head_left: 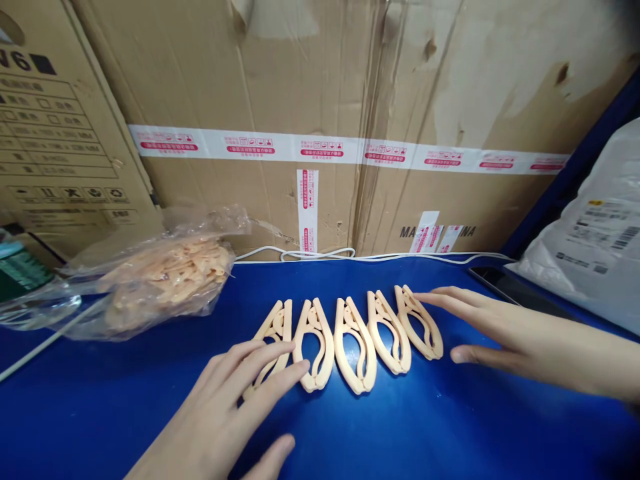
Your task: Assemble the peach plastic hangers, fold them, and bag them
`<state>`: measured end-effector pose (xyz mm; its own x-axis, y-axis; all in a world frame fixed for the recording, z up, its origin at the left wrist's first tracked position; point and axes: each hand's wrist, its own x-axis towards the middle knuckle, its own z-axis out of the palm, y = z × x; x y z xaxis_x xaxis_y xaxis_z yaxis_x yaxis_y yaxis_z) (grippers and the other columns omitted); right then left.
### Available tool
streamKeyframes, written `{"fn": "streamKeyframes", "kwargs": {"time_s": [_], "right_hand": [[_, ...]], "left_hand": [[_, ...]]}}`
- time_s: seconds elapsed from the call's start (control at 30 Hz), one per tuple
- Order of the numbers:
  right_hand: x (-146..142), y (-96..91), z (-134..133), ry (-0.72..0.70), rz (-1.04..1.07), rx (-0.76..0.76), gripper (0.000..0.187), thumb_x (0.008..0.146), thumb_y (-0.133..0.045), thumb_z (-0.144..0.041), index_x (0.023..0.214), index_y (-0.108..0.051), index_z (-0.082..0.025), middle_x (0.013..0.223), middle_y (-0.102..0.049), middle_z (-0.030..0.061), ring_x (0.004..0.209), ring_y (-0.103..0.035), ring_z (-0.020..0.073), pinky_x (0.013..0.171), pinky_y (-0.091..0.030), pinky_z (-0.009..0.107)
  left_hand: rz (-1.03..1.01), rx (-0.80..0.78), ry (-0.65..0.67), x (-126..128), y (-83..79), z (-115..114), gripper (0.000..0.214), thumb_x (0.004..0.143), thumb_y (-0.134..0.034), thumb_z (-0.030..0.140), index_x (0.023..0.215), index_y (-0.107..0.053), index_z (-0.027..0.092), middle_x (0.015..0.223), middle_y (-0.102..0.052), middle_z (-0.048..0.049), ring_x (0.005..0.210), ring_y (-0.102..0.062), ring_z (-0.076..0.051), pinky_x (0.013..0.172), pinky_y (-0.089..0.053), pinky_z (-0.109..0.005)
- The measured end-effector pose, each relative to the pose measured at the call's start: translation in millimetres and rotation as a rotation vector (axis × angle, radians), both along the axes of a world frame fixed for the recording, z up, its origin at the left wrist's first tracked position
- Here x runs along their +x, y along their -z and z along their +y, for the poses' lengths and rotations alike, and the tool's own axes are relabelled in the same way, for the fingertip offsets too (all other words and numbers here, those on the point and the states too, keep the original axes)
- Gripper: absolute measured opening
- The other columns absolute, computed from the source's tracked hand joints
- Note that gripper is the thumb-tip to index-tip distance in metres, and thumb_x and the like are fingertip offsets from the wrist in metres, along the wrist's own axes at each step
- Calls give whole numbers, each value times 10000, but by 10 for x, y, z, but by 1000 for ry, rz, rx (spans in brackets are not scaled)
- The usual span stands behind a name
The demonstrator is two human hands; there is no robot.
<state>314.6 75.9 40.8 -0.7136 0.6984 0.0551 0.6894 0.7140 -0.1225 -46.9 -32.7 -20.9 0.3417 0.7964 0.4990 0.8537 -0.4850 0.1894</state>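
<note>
Several beige folding clothes hangers, folded up, lie side by side in a fanned row on the blue table surface. Over the leftmost hanger [287, 317] my left hand [227, 390] is spread, covering part of it; its fingertips reach the neighbouring hanger [329, 347]. The middle hanger [342, 347] and the one to its right [375, 333] are untouched. At the right end of the row, the index fingertip of my right hand [483, 327] is at the upper part of the rightmost hanger [436, 337], with the thumb held apart. Neither hand grips anything.
A clear plastic bag [170, 280] of beige pieces lies at the left, near a green container [23, 270]. Cardboard boxes [250, 207] stand behind, with a white cable [320, 255] along their base. A dark phone [505, 287] and white plastic package [585, 227] are at right.
</note>
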Motion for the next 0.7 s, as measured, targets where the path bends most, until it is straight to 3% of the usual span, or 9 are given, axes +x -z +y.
{"fn": "streamKeyframes", "kwargs": {"time_s": [0.1, 0.23, 0.3, 0.43, 0.53, 0.6, 0.7], "right_hand": [[-292, 40, -197, -21, 61, 40, 707, 853, -593, -504, 1476, -289, -366, 1528, -322, 83, 1346, -375, 360, 1028, -416, 544], [-679, 185, -426, -143, 61, -69, 755, 807, -577, -624, 1464, -314, -362, 1555, -229, 100, 1388, -223, 436, 1036, -264, 684], [-778, 287, -427, -181, 53, -131, 755, 814, -550, -646, 1468, -289, -373, 1558, -209, 93, 1399, -181, 437, 1036, -208, 710], [-833, 497, -104, -204, 87, -143, 775, 834, -515, -655, 1485, -202, -376, 1580, -82, 68, 1418, -75, 432, 1046, -65, 728], [-900, 608, 273, -203, 83, -111, 758, 861, -475, -652, 1492, -156, -382, 1590, -23, 35, 1430, -21, 404, 1072, -20, 699], [-974, 632, 453, -195, 70, -92, 729, 879, -448, -645, 1494, -152, -388, 1593, -41, 27, 1435, -27, 394, 1081, -25, 693], [-1026, 549, 477, -186, 92, -10, 678, 916, -424, -594, 1502, -177, -361, 1584, -146, 51, 1437, -113, 372, 1099, -82, 680]], "left_hand": [[142, 16, 20, -26, 86, 42, 537, 801, -601, 450, 1327, -538, 363, 1455, -461, -56, 1326, -370, -370, 1055, -340, -525], [311, -64, 72, 58, 270, 93, 617, 801, -578, 577, 1383, -433, 433, 1511, -372, -64, 1374, -280, -434, 1040, -290, -637], [312, -77, -37, 145, 328, 113, 623, 831, -551, 562, 1413, -354, 456, 1530, -331, -73, 1387, -234, -460, 1022, -241, -700], [274, -157, -61, 225, 270, 307, 715, 828, -449, 687, 1462, -263, 415, 1569, -215, -78, 1408, -158, -465, 1048, -149, -726], [224, -269, -70, 174, 124, 651, 629, 887, -376, 649, 1462, -260, 423, 1576, -197, -68, 1418, -143, -440, 1056, -131, -726], [228, -384, -8, 134, 27, 865, 615, 893, -397, 624, 1460, -279, 419, 1579, -189, -67, 1415, -136, -451, 1036, -136, -751], [109, -267, -74, 60, -79, 894, 563, 921, -439, 481, 1455, -344, 334, 1569, -231, -85, 1419, -168, -425, 1052, -199, -724]]}}
